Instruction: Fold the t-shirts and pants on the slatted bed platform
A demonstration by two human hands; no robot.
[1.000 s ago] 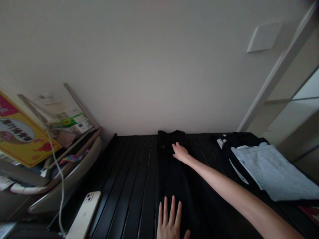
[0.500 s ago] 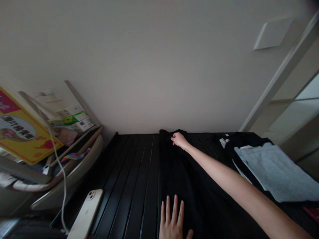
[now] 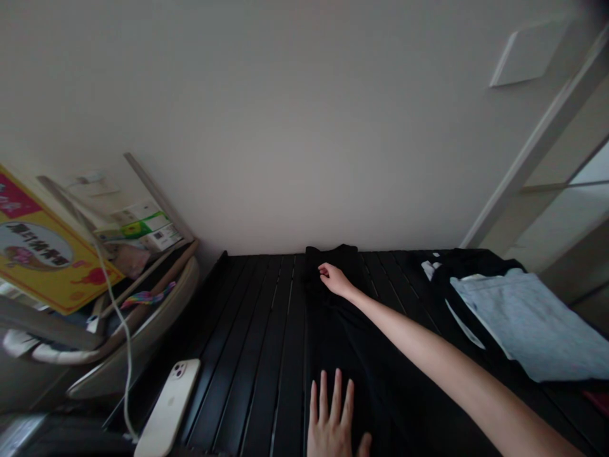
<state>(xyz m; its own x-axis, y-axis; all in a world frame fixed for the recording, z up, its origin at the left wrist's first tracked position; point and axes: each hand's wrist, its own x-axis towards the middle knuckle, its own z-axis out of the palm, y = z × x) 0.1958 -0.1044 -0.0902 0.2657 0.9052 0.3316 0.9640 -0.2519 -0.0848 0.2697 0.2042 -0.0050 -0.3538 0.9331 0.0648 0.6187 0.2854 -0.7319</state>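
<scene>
The long black cloth garment (image 3: 333, 324) lies down the middle of the black slatted table (image 3: 257, 330). A hard tug could bunch it up or pull it crooked. At its far end, the right hand (image 3: 335, 280) pinches the cloth with curled fingers. At its near end, the left hand (image 3: 333, 426) presses flat, fingers spread.

My left hand (image 3: 333, 422) lies flat, palm down, fingers spread and pointing away from me. My right hand (image 3: 334, 280) reaches far forward on a straight, bare arm, fingers curled in.
</scene>
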